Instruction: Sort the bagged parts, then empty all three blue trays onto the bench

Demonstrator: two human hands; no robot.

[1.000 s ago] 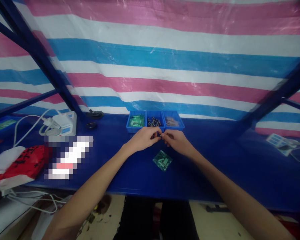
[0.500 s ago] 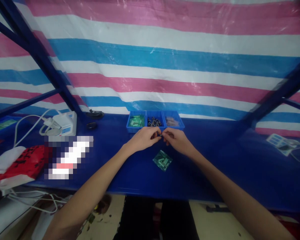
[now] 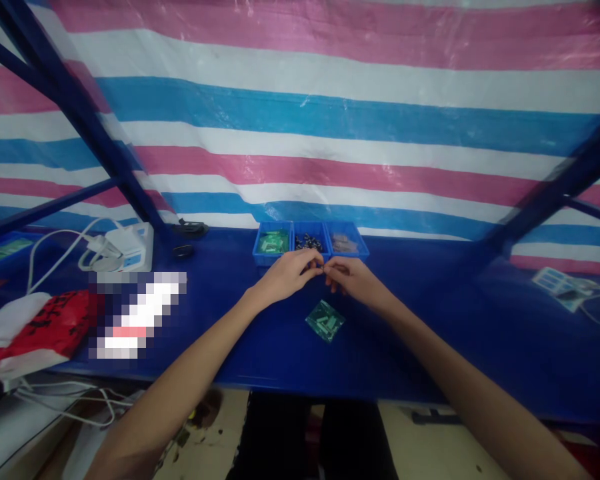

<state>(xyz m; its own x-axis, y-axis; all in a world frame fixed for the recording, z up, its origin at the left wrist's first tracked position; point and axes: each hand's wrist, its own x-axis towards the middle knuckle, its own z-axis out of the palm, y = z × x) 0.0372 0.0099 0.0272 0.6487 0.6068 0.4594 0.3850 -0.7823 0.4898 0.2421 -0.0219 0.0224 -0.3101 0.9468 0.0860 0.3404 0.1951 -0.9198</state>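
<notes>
Left hand [image 3: 295, 273]: thumb and forefinger drawn together in a pinch, palm down, the other fingers curled. Right hand [image 3: 353, 277]: likewise pinched, thumb against forefinger, remaining fingers bent under. The fingertips of both hands meet over the table [image 3: 420, 300] at a small part [image 3: 323, 269] — mostly covered by the fingers, too small to identify.

Small part lies right at the fingertips, between the two hands. Green pouch [image 3: 325, 321], with pale strips inside, lies flat on the table below the meeting point, on the wearer's side; near both hands, touched by neither. It sits cornerwise to the table edge.

Three blue bins stand in a row just beyond the hands. Left bin [image 3: 255, 255]: green packets [image 3: 274, 241]. Middle bin [image 3: 310, 225]: dark and silvery pieces [image 3: 307, 243]; the left hand hides part of its front. Right bin [image 3: 363, 251]: flat brownish pieces [image 3: 343, 243].

Farther left, well apart from the hands — white power strip [image 3: 140, 247], red bag [image 3: 63, 323]. Striped sheet [image 3: 330, 127] hangs behind the table.
</notes>
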